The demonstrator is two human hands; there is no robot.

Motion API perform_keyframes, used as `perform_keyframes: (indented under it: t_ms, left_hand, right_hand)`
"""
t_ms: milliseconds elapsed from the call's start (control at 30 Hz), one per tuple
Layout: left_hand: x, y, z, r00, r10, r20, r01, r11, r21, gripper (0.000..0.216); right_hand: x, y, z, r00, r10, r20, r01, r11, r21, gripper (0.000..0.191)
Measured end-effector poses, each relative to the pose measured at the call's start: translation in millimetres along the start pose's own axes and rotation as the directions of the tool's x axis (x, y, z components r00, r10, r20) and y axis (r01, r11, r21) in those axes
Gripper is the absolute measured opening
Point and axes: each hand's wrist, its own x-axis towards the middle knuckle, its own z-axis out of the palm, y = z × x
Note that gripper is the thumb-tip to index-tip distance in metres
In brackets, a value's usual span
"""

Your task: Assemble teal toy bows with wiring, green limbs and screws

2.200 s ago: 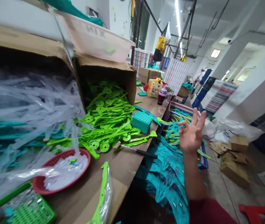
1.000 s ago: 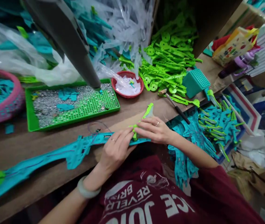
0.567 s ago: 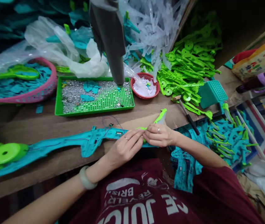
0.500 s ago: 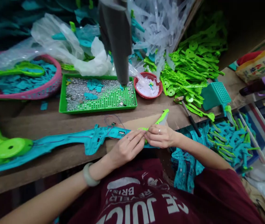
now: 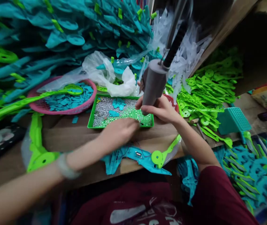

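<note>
My right hand is wrapped round a grey power screwdriver that hangs from above, tip down over the green tray. My left hand is at the front part of that tray, fingers bent and pressed together; motion blur hides what is in them. Small metal screws and a few blue plastic pieces lie in the tray. Just in front of me lies a long blue plastic shell with thin wires and small metal parts. A green arm sits on its right end, another green arm on its left.
A pink basket of blue pieces stands left of the tray. A red basket is partly behind my right hand. Green parts and a teal basket are at right; blue parts pile up behind.
Both hands have left the green arm at the shell's right end. My right hand has taken hold of the screwdriver; my left has moved to the tray. The view has shifted.
</note>
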Motion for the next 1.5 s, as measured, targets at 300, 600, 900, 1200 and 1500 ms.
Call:
perform_keyframes:
  t_ms: [300,600,900,1200,1500]
  left_hand:
    - [61,-92,54,0.920,0.351,0.176,-0.328,0.933,-0.148,0.024]
    - [30,-115,19,0.901,0.430,0.059,-0.394,0.868,-0.303,0.057]
    - [60,-96,57,0.926,0.369,0.085,-0.321,0.885,-0.338,0.046]
    - [53,-77,-14,0.990,0.076,0.118,-0.088,0.991,0.105,0.034]
    - [-70,115,-14,0.987,-0.072,-0.143,0.055,0.991,-0.122,0.035]
  right_hand:
    - [8,-2,-5,0.959,0.057,-0.279,-0.022,0.992,0.127,0.052]
    - [-24,-9,2,0.955,0.071,-0.287,-0.061,0.997,0.047,0.039]
    - [-29,-16,21,0.932,0.008,-0.363,0.009,0.999,0.045,0.038]
    - [-9,15,62,0.827,0.001,-0.562,0.069,0.992,0.103,0.030]
    - [-2,51,82,0.860,0.026,-0.510,0.093,0.974,0.206,0.042]
